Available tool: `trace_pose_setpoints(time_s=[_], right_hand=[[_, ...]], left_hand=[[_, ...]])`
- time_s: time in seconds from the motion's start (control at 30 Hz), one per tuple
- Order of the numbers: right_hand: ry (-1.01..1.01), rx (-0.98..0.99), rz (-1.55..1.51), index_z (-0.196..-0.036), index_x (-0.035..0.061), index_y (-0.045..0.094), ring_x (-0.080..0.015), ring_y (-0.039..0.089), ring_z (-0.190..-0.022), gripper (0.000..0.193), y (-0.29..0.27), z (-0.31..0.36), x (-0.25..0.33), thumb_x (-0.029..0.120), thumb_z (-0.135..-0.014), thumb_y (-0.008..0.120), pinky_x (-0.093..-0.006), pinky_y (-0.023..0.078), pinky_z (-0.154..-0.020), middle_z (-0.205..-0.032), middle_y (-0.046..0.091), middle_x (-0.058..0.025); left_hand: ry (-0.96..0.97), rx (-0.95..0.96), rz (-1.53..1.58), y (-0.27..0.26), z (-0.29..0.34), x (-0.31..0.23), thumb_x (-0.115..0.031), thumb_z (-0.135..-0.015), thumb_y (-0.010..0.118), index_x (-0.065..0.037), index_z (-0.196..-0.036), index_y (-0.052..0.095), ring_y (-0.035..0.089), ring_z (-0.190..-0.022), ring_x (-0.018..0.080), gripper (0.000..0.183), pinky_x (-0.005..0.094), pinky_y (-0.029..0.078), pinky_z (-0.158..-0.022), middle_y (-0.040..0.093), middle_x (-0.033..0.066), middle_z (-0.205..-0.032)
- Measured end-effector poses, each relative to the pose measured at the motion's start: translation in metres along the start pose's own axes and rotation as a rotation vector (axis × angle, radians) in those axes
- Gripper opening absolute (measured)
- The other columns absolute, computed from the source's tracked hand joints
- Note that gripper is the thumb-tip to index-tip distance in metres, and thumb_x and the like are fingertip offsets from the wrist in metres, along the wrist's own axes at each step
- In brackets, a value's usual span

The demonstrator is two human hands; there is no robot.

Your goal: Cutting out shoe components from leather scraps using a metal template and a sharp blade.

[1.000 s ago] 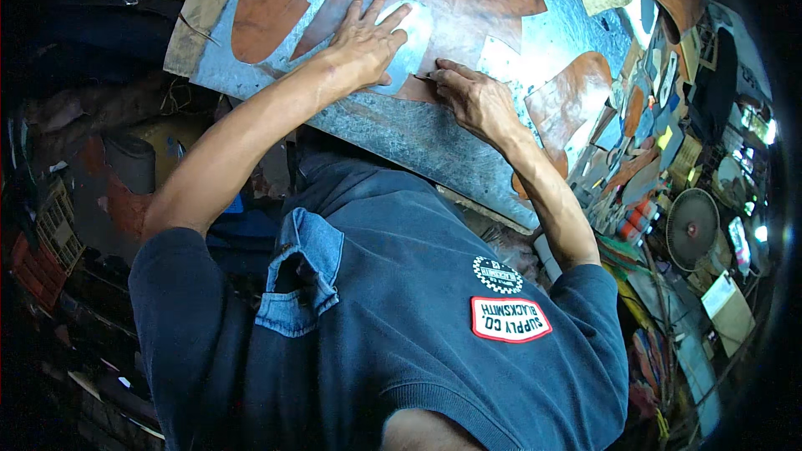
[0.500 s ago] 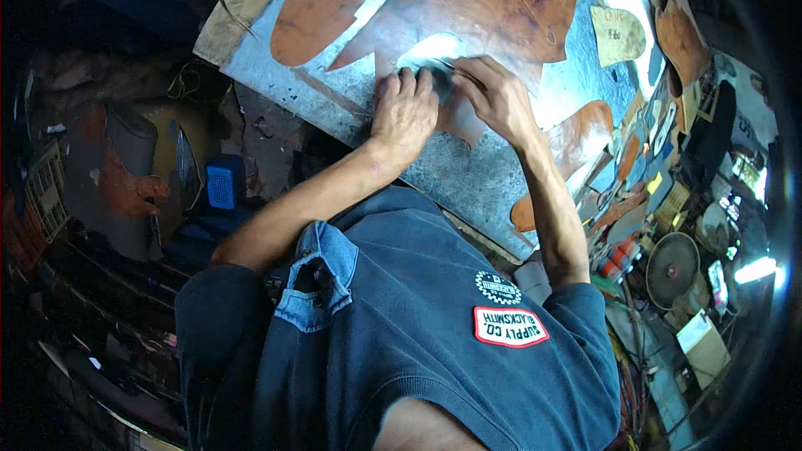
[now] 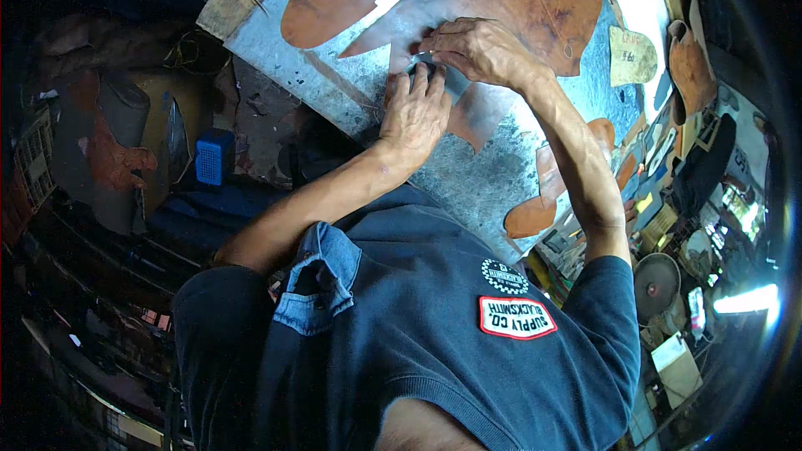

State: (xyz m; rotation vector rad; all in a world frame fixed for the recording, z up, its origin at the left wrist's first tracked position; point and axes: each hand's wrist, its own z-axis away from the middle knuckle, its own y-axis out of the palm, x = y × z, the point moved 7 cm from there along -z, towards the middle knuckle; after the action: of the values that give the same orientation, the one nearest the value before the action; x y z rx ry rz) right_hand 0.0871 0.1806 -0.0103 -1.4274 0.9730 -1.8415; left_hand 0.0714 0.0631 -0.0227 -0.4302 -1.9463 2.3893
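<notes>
A large brown leather hide lies on a scuffed metal-topped table. On its near end rests a grey template, mostly covered by my hands. My left hand presses down on the template's left side, fingertips apart and holding nothing. Just beyond it, my right hand is closed in a pinch at the template's far edge. A thin tool seems to be in that pinch, though the fingers now hide nearly all of it. A narrow leather tongue sticks out toward me below the template.
An oval leather piece lies at the table's far left, a small brown piece near its front corner. A pale card template sits at the right, near rolled leather. A fan stands right; a blue basket is left.
My right hand has moved left and away from me along the template's edge, and its thin tool has gone behind the fingers. My left hand stays pressed down. The whole view has shifted slightly.
</notes>
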Motion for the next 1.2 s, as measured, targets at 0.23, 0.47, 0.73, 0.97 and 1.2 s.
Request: trace_pose_setpoints(time_s=[0.23,0.47,0.73,0.97,1.2], right_hand=[[-0.158,-0.032,0.205,-0.114,0.0148,0.068,-0.0261,0.063,-0.104,0.032,0.003,0.001,0.002,0.017,-0.083,0.06,-0.0369,0.052,-0.09,-0.113,0.068,-0.0056],[-0.035,0.005,0.254,-0.113,0.0153,0.067,-0.0271,0.063,-0.102,0.029,0.002,0.004,0.005,0.017,-0.085,0.058,-0.0381,0.052,-0.091,-0.108,0.065,-0.0063],[0.062,0.017,0.272,-0.114,0.0203,0.067,-0.0249,0.062,-0.107,0.029,-0.006,0.01,-0.006,0.019,-0.086,0.06,-0.0385,0.049,-0.094,-0.11,0.064,-0.0042],[0.124,0.031,0.285,-0.117,0.0186,0.068,-0.0258,0.06,-0.11,0.028,-0.013,0.022,-0.032,0.021,-0.091,0.06,-0.0402,0.048,-0.093,-0.121,0.062,-0.0048],[0.242,0.015,0.233,-0.117,0.0255,0.067,-0.0245,0.058,-0.115,0.028,-0.018,0.033,-0.044,0.023,-0.091,0.059,-0.0437,0.046,-0.098,-0.121,0.061,-0.0035]], left_hand=[[-0.004,0.006,0.014,-0.003,-0.004,0.004,-0.021,-0.089,0.054,-0.006,-0.109,0.068,0.046,-0.126,0.0373,0.028,0.0454,0.036,-0.095,0.055,0.0114,-0.134],[-0.005,-0.002,0.034,-0.005,-0.005,0.007,-0.017,-0.085,0.058,-0.004,-0.104,0.068,0.048,-0.124,0.037,0.024,0.0458,0.038,-0.092,0.055,0.0119,-0.134],[0.008,0.052,-0.003,-0.002,-0.007,0.006,-0.019,-0.088,0.056,-0.006,-0.109,0.067,0.046,-0.127,0.0352,0.027,0.0468,0.037,-0.093,0.051,0.0083,-0.14],[0.008,-0.028,0.113,-0.01,-0.006,0.009,-0.012,-0.079,0.065,-0.003,-0.102,0.066,0.049,-0.122,0.0375,0.026,0.0464,0.041,-0.092,0.054,0.0118,-0.136],[0.013,0.051,0.094,-0.008,-0.008,0.008,-0.012,-0.083,0.06,-0.01,-0.127,0.058,0.046,-0.122,0.0363,0.045,0.0462,0.04,-0.094,0.047,0.0095,-0.141]])
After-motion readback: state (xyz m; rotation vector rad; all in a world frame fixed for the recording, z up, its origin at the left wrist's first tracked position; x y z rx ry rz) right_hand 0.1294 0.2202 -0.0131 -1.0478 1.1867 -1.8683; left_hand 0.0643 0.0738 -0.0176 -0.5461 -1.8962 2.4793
